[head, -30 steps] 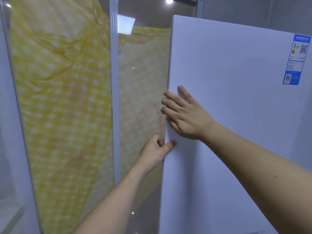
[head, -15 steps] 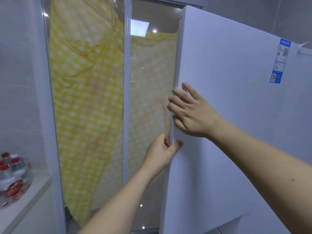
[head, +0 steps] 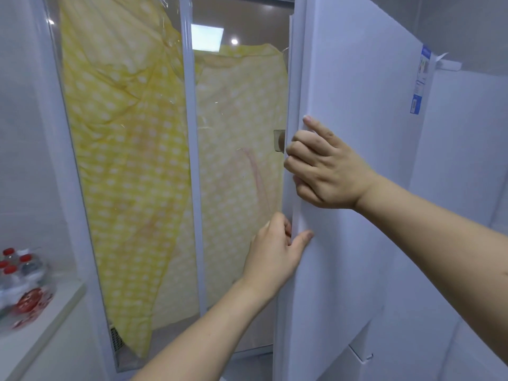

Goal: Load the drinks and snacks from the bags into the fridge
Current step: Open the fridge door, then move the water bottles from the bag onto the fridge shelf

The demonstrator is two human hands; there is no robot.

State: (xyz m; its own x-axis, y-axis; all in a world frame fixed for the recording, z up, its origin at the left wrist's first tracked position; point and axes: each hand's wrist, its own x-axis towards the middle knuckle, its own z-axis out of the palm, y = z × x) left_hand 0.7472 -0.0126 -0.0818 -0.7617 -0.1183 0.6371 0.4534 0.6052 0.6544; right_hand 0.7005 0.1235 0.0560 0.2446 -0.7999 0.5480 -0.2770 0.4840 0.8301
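Both my hands are on the free edge of the fridge door (head: pixel 357 188), a tall white panel standing partly open. My left hand (head: pixel 277 251) grips that edge low down: the fingers curl round behind it and the thumb presses on the front face, so the hand is closed on the door. My right hand (head: pixel 327 171) sits just above the left one on the same edge, fingertips hooked over it and the palm against the front, closed on the door too. The two hands are near each other but apart.

A blue label (head: pixel 420 83) is stuck high on the door's front, toward the hinge side. Just past the door's edge stands a glass partition (head: pixel 189 160) with a white frame, and behind the glass hangs a yellow spotted cloth (head: pixel 123 160). Well away from the door, on the far side of the partition and low down, a pack of bottles (head: pixel 19 273) with red caps, wrapped in clear plastic, rests on a white ledge (head: pixel 55 323).
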